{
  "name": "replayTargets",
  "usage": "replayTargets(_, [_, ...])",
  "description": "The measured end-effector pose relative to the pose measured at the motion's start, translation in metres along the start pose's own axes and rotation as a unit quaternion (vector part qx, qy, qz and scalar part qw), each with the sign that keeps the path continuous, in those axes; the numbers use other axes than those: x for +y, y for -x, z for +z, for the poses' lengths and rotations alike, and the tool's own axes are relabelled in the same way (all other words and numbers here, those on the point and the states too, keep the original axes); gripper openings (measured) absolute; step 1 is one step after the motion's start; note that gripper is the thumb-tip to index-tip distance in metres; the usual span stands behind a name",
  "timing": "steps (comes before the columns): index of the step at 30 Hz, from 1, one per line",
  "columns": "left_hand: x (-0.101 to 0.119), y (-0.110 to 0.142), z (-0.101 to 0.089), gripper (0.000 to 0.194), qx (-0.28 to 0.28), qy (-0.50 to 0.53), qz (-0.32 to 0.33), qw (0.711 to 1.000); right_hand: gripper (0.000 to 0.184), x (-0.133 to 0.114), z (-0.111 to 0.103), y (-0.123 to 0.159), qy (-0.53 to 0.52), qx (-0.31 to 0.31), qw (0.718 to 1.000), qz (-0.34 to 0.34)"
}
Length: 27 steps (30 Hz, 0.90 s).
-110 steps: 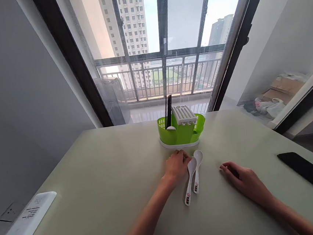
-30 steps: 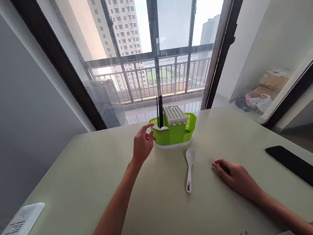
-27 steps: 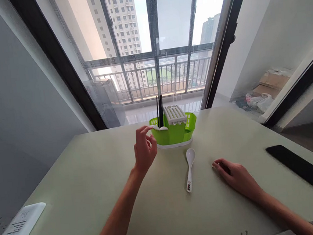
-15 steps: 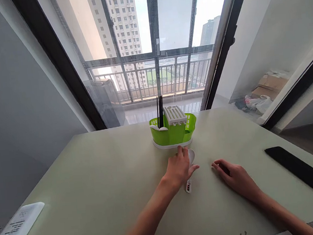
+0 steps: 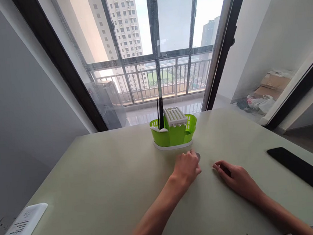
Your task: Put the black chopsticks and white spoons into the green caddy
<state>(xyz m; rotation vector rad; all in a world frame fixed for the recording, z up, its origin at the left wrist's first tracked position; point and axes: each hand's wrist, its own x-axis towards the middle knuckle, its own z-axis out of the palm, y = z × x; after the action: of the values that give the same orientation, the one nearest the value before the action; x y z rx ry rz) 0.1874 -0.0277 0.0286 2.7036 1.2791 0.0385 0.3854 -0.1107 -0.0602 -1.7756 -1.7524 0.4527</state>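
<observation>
My left hand (image 5: 187, 167) is closed around a white spoon just in front of the caddy. Only part of the spoon's bowl (image 5: 198, 157) shows past the fingers; its handle is hidden. My right hand (image 5: 232, 174) rests on the table to the right, fingers loosely curled in toward the thumb, with nothing visible in it. Behind my left hand stands a green utensil caddy (image 5: 176, 136) with a white base. Black chopsticks (image 5: 161, 113) and white spoons (image 5: 163, 130) are in its left compartment, and a white slotted rack (image 5: 175, 115) tops its middle.
The pale table (image 5: 110, 181) reaches toward a glass sliding door. A black flat strip (image 5: 302, 170) lies at the right. At the left edge is a white printed object (image 5: 20, 228). Bags and cardboard (image 5: 270, 88) sit on the floor beyond the right side.
My left hand has closed over the spoon, whose handle was visible below the hand before and is now hidden. My right hand has stayed in place.
</observation>
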Motion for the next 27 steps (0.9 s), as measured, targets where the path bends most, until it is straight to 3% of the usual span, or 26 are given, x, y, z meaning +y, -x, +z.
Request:
replayTargets(3, [0.0, 0.003, -0.013, 0.026, 0.022, 0.032, 0.044, 0.998, 0.043, -0.002, -0.001, 0.0, -0.002, 0.006, 1.0, -0.004])
replayTargets(5, [0.0, 0.005, -0.027, 0.033, 0.058, 0.108, 0.076, 0.99, 0.042, -0.004, -0.002, 0.0, 0.002, 0.012, 1.0, -0.008])
replayTargets(10, [-0.013, 0.018, -0.081, 0.059, 0.154, 0.347, 0.12, 0.918, 0.042, -0.006, -0.002, -0.001, 0.016, 0.015, 1.0, -0.009])
replayTargets(13, [-0.034, 0.028, -0.116, 0.054, 0.257, 0.407, 0.113, 0.869, 0.043, -0.005, -0.002, -0.002, 0.018, 0.012, 1.0, -0.001])
replayTargets(17, [-0.075, 0.031, -0.144, 0.047, 0.439, 0.375, 0.082, 0.812, 0.044, -0.005, -0.002, -0.002, 0.012, 0.011, 1.0, 0.004])
replayTargets(19, [-0.097, 0.028, -0.147, 0.05, 0.504, 0.347, 0.058, 0.789, 0.044, -0.005, -0.002, -0.001, 0.007, 0.009, 1.0, 0.003])
replayTargets(21, [-0.117, 0.022, -0.144, 0.051, 0.532, 0.33, 0.03, 0.779, 0.044, -0.005, -0.002, -0.002, 0.008, 0.01, 1.0, 0.001])
replayTargets(27, [-0.152, 0.003, -0.114, 0.044, 0.506, 0.341, -0.042, 0.791, 0.048, -0.006, -0.004, -0.002, 0.017, 0.017, 1.0, -0.012])
